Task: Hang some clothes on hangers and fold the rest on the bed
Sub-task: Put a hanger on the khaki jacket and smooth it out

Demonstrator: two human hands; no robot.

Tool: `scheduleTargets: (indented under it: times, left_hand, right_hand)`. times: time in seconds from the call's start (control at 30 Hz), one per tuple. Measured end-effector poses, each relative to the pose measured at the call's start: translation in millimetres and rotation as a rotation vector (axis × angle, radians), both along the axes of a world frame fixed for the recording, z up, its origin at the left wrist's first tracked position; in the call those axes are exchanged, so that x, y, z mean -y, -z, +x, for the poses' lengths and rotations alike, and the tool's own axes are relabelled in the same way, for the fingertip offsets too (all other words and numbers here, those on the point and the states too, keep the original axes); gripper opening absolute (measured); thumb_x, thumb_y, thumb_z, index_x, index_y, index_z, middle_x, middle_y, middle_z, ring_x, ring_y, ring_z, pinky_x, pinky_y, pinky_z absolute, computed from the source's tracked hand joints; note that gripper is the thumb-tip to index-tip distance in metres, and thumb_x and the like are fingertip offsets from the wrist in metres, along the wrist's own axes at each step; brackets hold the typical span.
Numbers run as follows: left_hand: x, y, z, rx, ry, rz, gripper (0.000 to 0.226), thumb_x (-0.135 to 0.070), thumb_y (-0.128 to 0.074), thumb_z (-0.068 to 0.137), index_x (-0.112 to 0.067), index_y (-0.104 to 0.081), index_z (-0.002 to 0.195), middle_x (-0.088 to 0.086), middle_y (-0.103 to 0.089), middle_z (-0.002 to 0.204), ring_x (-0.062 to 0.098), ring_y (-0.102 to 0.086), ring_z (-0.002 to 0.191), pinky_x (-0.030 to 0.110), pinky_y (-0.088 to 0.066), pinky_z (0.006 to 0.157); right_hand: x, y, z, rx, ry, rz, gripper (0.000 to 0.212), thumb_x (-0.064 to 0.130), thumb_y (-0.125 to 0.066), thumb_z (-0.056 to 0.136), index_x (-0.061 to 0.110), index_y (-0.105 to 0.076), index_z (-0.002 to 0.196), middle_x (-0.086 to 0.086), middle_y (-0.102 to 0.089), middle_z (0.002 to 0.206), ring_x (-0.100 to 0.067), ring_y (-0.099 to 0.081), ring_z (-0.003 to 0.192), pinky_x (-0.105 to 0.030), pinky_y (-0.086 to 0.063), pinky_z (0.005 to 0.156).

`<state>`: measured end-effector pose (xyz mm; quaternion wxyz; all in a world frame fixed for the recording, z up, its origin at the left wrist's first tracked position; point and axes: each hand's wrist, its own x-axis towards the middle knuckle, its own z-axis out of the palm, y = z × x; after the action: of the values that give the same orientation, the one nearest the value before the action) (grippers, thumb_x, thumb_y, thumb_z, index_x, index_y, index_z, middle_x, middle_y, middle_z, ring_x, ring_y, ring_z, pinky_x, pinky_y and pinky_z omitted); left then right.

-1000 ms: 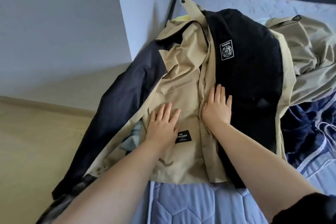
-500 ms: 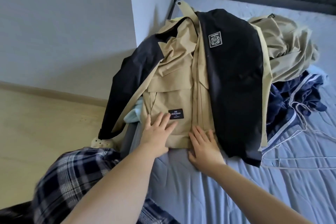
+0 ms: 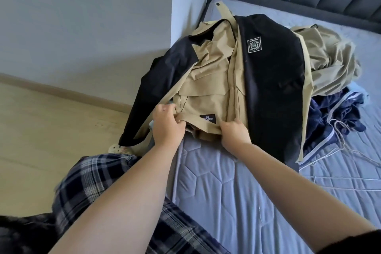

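**A:** What do the hands have hold of?

**B:** Both are at the lower hem of the tan-and-black jacket, which lies spread on the bed near its side edge. The left hand has its fingers curled tight and pinches the hem's corner. The right hand grips the hem just beside the black label, with its fingers bent round the edge.

**A:** Can you see the right fingertips?

**B:** No, they are tucked under the cloth. A pale blue scrap beneath the jacket, by the left hand, is too covered to identify. A beige garment and a navy one lie partly buried behind the jacket. The thin white lines beside the navy cloth are hard to make out.
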<state>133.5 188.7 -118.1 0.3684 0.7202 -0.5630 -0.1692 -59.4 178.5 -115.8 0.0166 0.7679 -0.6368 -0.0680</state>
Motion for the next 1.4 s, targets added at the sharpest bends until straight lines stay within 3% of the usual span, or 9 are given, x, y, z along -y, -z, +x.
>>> scheduleTargets:
  times: [0.2,0.33,0.43,0.53,0.8,0.93,1.1,1.3,1.4]
  left_hand:
    - [6,-48,-3,-1.164,-0.030,0.243,0.043,0.012,-0.030,0.091,-0.008,-0.066,0.106,0.012,-0.062,0.105,0.021,-0.062,0.072,0.023,-0.051,0.050]
    - [3,-66,17,-1.446,-0.058,0.134,0.047,0.011,-0.031,0.088,-0.012,-0.072,0.086,0.011,-0.069,0.096,0.018,-0.064,0.075,0.022,-0.054,0.057]
    - [-5,-57,32,-1.037,-0.395,0.095,0.048,0.013,-0.033,0.084,-0.010,-0.071,0.103,0.013,-0.062,0.120,0.027,-0.060,0.107,0.034,-0.051,0.092]
    - [-14,-48,43,-0.667,-0.492,0.030,0.043,0.009,-0.038,0.086,-0.009,-0.068,0.111,0.008,-0.063,0.116,0.024,-0.059,0.102,0.023,-0.046,0.073]
    - [-27,-23,24,0.473,0.196,0.744,0.048,-0.014,-0.060,0.086,-0.019,-0.047,0.132,0.008,-0.025,0.146,0.034,-0.024,0.132,0.049,-0.030,0.108]
    - [-17,-11,18,0.571,0.354,0.446,0.076,-0.030,-0.062,0.082,-0.020,-0.024,0.147,0.006,-0.003,0.159,0.031,0.000,0.145,0.053,-0.012,0.115]
    - [-10,-1,-13,0.656,0.512,0.255,0.113,-0.048,-0.068,0.078,-0.020,0.014,0.151,0.003,0.000,0.159,0.028,0.005,0.147,0.053,-0.007,0.115]
    - [0,-1,-11,0.615,0.317,0.332,0.030,-0.011,-0.048,0.094,-0.017,-0.056,0.122,0.009,-0.061,0.116,0.029,-0.057,0.106,0.034,-0.045,0.077]
    - [2,0,-2,0.733,0.195,0.424,0.028,-0.012,-0.041,0.097,-0.014,-0.061,0.116,0.008,-0.060,0.116,0.026,-0.055,0.109,0.033,-0.039,0.076]
  right_hand:
    - [2,-66,-7,0.494,0.050,-0.573,0.033,-0.005,-0.050,0.066,0.005,-0.061,0.095,-0.015,-0.061,0.084,-0.036,-0.054,0.079,-0.035,-0.037,0.065]
    - [0,-76,-8,0.416,-0.230,-0.799,0.029,0.000,-0.045,0.063,0.002,-0.061,0.088,-0.015,-0.057,0.086,-0.033,-0.049,0.080,-0.037,-0.034,0.073]
    - [-16,-34,5,0.326,-0.438,-0.559,0.025,-0.002,-0.049,0.069,-0.001,-0.063,0.089,-0.020,-0.059,0.090,-0.037,-0.055,0.081,-0.041,-0.044,0.072]
    - [-32,16,11,0.315,-0.357,-0.356,0.033,-0.004,-0.059,0.072,-0.003,-0.063,0.105,-0.019,-0.061,0.107,-0.038,-0.057,0.094,-0.045,-0.049,0.082]
    - [-16,51,-6,0.101,0.044,-0.051,0.057,0.015,-0.062,0.084,0.006,-0.037,0.134,-0.018,-0.031,0.146,-0.034,-0.031,0.135,-0.038,-0.035,0.105]
    - [0,24,-1,0.190,0.094,-0.023,0.018,-0.001,-0.045,0.082,0.005,-0.050,0.099,-0.016,-0.060,0.102,-0.038,-0.057,0.098,-0.039,-0.042,0.074]
    - [3,-44,23,0.915,0.172,-0.188,0.019,0.003,-0.057,0.067,0.020,-0.062,0.075,0.007,-0.062,0.068,-0.016,-0.058,0.069,-0.023,-0.042,0.053]
    - [-22,-24,20,0.480,-0.060,0.431,0.048,0.027,-0.066,0.083,0.018,-0.051,0.128,-0.004,-0.061,0.117,-0.025,-0.057,0.108,-0.029,-0.044,0.084]
    - [-44,5,7,0.760,0.029,0.195,0.052,0.040,-0.064,0.088,0.018,-0.052,0.133,0.000,-0.049,0.138,-0.017,-0.043,0.129,-0.020,-0.032,0.101]
